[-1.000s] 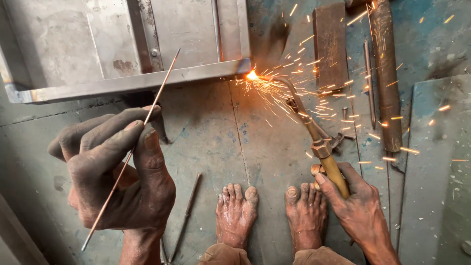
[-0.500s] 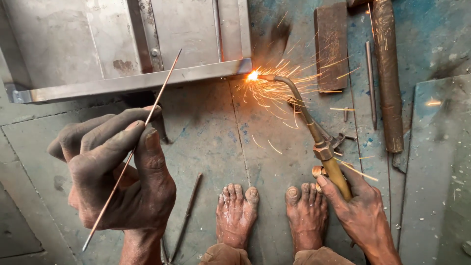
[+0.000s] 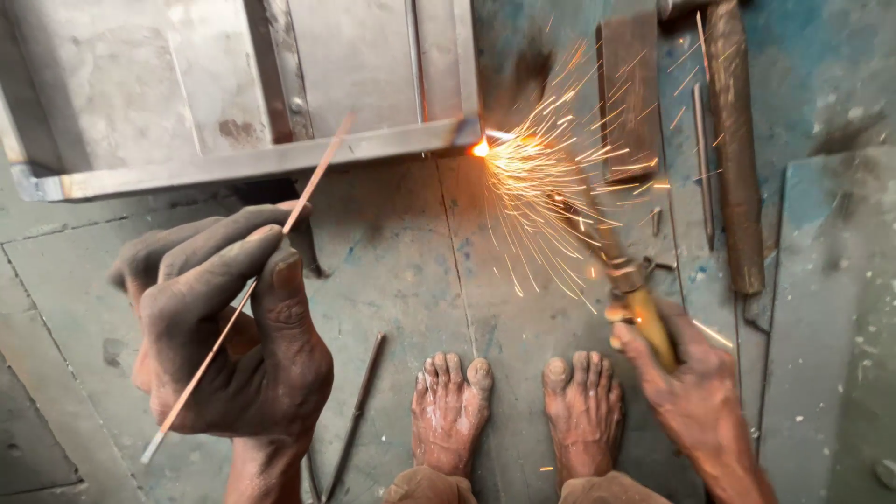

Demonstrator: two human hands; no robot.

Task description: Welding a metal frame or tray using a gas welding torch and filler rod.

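Orange sparks [image 3: 551, 177] spray from the corner of the metal frame [image 3: 280, 159], where the torch [image 3: 616, 261] tip meets it. The right hand [image 3: 691, 383] is closed around the torch handle. The left hand [image 3: 224, 327] pinches a thin rod [image 3: 245, 294] between thumb and fingers, raised above the floor [image 3: 392, 261], near the frame.
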